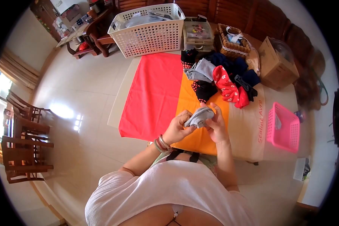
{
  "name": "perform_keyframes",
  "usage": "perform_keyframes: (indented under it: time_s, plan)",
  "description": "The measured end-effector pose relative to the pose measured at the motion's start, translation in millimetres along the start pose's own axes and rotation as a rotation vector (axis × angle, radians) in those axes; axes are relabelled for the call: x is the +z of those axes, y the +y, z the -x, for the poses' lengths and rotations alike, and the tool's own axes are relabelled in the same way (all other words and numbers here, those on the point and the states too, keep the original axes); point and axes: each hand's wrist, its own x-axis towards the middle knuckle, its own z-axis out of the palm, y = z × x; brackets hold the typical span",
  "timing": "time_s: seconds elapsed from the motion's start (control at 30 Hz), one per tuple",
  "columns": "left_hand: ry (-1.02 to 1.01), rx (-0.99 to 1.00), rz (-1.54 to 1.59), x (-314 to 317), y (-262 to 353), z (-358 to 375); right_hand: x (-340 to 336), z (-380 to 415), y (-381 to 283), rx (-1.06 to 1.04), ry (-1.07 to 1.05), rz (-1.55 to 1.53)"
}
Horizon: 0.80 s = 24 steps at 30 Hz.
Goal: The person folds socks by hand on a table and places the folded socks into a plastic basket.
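Note:
Above the front edge of the table, both hands grip a bunched grey sock [199, 117]. My left hand [179, 127] has its fingers closed on the near left side of it. My right hand [217, 126] pinches the right side, thumb against the cloth and fingers around the edge. Just beyond lies a heap of clothing: a folded grey piece [201, 70], a red flowered piece [229, 87], a black piece with red trim [204, 91] and dark navy pieces [249, 78]. Beneath the hands is an orange cloth [192, 141].
A red cloth [150, 94] covers the table's left part. Behind stand a white perforated basket [148, 37], a clear-lidded case [198, 32], a wicker basket [233, 45] and a cardboard box [277, 66]. A pink basket [283, 128] sits at right. Wooden chairs [26, 145] are at far left.

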Motion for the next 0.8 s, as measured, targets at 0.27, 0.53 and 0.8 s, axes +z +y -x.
perform_keyframes:
  time_s: [0.27,0.53,0.8]
  plan:
    - [0.038,-0.229,0.158,-2,-9,1,-14,-2,6,0.073,0.014,0.26]
    - [0.427,0.029,-0.44,21,-15,-5,-5,-18,37,-0.563,0.408,1.194]
    - [0.384,-0.515,0.514,14,-5,-11,-3,-15,33,-0.734,0.304,1.291]
